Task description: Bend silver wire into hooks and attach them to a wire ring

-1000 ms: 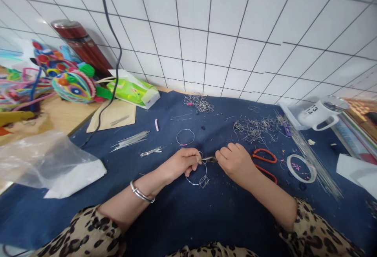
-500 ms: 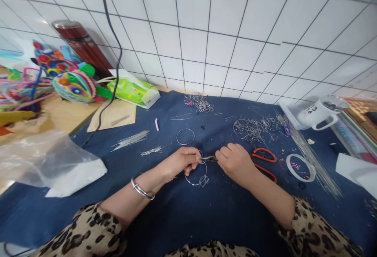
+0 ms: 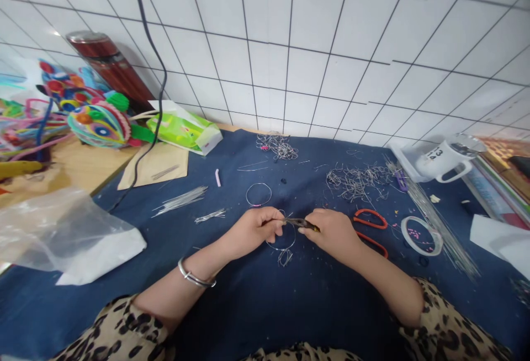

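Observation:
My left hand (image 3: 254, 230) is closed in a pinch on a thin wire ring (image 3: 281, 241) over the blue cloth (image 3: 232, 300). My right hand (image 3: 333, 232) is closed round small pliers (image 3: 300, 222), whose tip meets the ring beside my left fingertips. A small bundle of wire ends (image 3: 285, 257) hangs from the ring's lower side. A finished wire ring (image 3: 259, 194) lies just beyond my hands.
Orange-handled scissors (image 3: 370, 228) and a tape roll (image 3: 421, 235) lie right of my right hand. Wire tangles (image 3: 356, 180), straight wire bundles (image 3: 180, 200), a white mug (image 3: 445, 158), a plastic bag (image 3: 62, 234), a green packet (image 3: 184, 129) and colourful craft pieces (image 3: 93, 121) surround the cloth.
The pliers now show further out of my right hand, and the ring has shifted slightly up and right between my hands. The view has tilted a little.

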Available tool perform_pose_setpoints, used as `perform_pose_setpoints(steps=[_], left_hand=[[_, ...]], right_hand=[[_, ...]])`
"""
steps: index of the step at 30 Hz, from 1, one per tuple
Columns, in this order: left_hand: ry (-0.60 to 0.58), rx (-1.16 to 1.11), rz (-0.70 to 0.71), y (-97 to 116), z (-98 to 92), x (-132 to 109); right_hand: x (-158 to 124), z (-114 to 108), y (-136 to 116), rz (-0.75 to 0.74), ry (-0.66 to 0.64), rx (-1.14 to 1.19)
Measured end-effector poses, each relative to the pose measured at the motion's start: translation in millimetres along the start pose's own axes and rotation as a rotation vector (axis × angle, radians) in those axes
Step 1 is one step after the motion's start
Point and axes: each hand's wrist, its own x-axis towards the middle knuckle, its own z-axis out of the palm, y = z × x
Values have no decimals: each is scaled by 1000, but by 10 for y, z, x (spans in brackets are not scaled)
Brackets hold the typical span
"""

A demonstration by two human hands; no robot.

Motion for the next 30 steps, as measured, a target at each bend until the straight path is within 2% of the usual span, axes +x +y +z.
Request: perform_pose_setpoints(steps=[4,10,23,30], left_hand=[[57,113,13,2,49,-9],[49,1,-49,15,69,-4],[-2,-93,-69,-8,28,2],[-19,-85,-61,-30,18,0]], right_hand=[[10,-21,2,20,-69,39],[6,-27,1,13,-85,56],[17,-31,9,-209,136,-234],[3,-68,-17,-259,182,-318]])
